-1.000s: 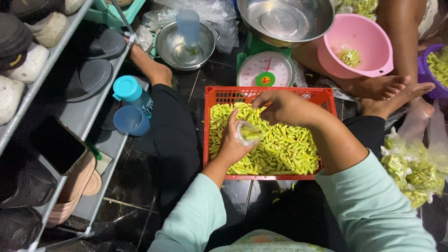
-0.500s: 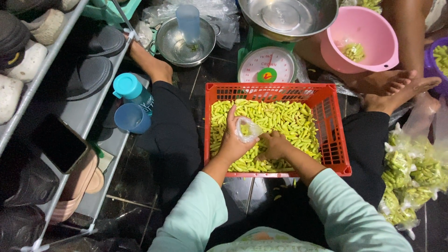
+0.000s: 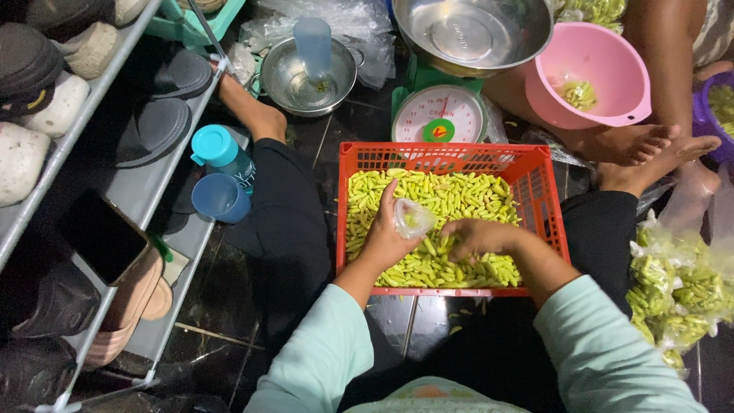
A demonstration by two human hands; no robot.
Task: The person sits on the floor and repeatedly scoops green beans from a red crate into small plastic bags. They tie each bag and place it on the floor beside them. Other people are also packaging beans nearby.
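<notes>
Chillies [image 3: 451,195] fill the red crate [image 3: 550,191] below the scale [image 3: 438,115]. My left hand [image 3: 386,237] grips a small clear bag [image 3: 413,218] over them; my right hand [image 3: 478,237] curls shut on a few chillies beside it.

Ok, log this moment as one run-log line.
left hand: holds small clear bag | right hand: down in green chillies, grip unclear | red crate: on floor before scale

Over a red plastic crate [image 3: 547,191] heaped with small green chillies [image 3: 451,199], the left hand [image 3: 386,241] holds open a small clear plastic bag [image 3: 413,218] while the right hand [image 3: 478,237] gathers chillies just beside it.
</notes>
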